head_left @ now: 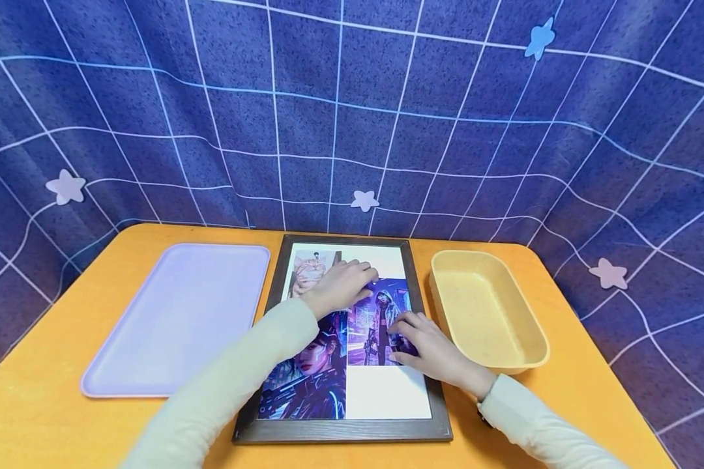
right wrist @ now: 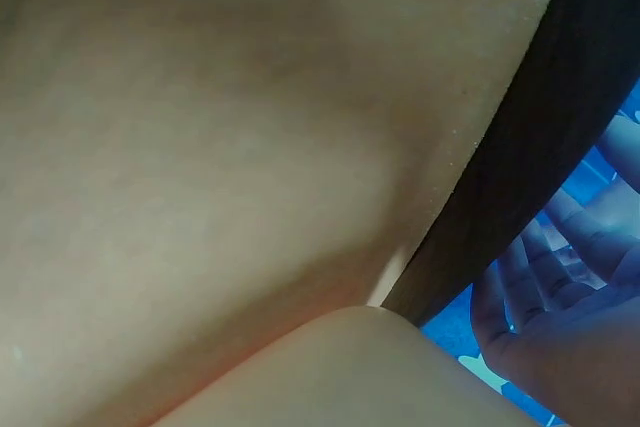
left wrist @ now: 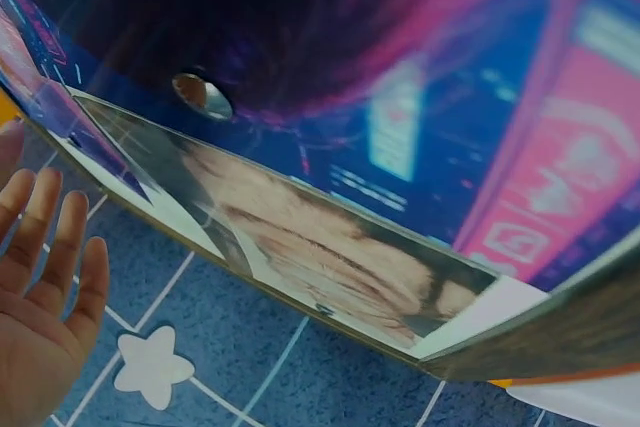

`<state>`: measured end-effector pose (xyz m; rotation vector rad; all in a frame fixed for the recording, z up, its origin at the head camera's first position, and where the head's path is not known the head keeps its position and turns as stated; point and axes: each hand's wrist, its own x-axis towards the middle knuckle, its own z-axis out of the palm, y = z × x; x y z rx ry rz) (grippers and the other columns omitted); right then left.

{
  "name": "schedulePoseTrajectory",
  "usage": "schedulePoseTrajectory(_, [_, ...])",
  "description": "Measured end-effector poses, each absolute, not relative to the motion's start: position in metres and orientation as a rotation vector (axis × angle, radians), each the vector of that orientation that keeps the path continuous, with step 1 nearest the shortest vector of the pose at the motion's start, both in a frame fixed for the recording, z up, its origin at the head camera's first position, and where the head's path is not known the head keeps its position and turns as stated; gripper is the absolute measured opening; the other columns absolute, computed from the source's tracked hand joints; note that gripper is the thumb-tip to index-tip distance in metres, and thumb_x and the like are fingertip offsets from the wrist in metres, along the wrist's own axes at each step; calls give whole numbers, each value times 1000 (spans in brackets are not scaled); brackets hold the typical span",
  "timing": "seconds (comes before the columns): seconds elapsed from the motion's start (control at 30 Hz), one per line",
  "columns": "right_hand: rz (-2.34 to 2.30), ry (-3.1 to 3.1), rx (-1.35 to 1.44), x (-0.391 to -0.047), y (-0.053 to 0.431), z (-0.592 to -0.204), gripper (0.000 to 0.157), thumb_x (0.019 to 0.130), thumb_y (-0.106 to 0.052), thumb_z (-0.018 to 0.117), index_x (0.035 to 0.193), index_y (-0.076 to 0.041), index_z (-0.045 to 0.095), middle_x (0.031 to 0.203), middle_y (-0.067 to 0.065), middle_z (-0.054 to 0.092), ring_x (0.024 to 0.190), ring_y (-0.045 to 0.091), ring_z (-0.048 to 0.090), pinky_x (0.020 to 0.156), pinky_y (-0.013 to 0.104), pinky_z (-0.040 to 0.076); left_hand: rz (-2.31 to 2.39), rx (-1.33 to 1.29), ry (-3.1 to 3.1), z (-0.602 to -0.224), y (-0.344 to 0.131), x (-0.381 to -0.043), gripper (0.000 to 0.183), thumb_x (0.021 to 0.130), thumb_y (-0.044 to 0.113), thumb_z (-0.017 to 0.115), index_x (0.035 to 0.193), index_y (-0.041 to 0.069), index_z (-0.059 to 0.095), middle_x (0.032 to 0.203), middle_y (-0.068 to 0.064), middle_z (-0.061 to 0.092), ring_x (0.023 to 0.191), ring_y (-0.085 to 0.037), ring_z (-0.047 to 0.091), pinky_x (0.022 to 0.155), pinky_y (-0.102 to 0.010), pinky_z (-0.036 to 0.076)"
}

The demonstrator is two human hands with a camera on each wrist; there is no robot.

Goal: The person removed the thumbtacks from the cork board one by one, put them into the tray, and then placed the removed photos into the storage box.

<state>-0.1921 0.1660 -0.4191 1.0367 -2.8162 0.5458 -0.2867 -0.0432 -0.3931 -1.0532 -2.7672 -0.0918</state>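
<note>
A dark-bordered picture frame [head_left: 352, 430] with a white backing [head_left: 388, 394] lies flat on the table. On it are a cat picture [head_left: 306, 270] at upper left, a purple neon portrait [head_left: 312, 378] below, and a hooded-figure picture [head_left: 364, 329] on the right side. My left hand [head_left: 341, 285] reaches over the frame, its fingertips at the hooded-figure picture's upper edge and its fingers loosely bent. At that picture's right edge rest the spread fingers of my right hand [head_left: 428, 345]. The left wrist view shows the left hand [left wrist: 45, 282] with fingers extended.
A lilac tray [head_left: 182, 319] lies left of the frame. To the right stands a yellow plastic bin [head_left: 487, 312], close to the right hand. The orange table [head_left: 35, 397] ends at a blue gridded curtain [head_left: 305, 130] with stars on it.
</note>
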Motion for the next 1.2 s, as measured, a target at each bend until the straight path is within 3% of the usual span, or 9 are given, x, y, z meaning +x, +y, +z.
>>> schedulePoseTrajectory(1.2, [527,-2848,1020,-192,165,-419,35,79,-31,70,108,-14,60,111,-1,54,95,13,44,81,33,39,-114,-947,-2882,-405,-23,-313,24,83,20,65,106,19,59,103,3,63,96,-17,58,79,-34,46])
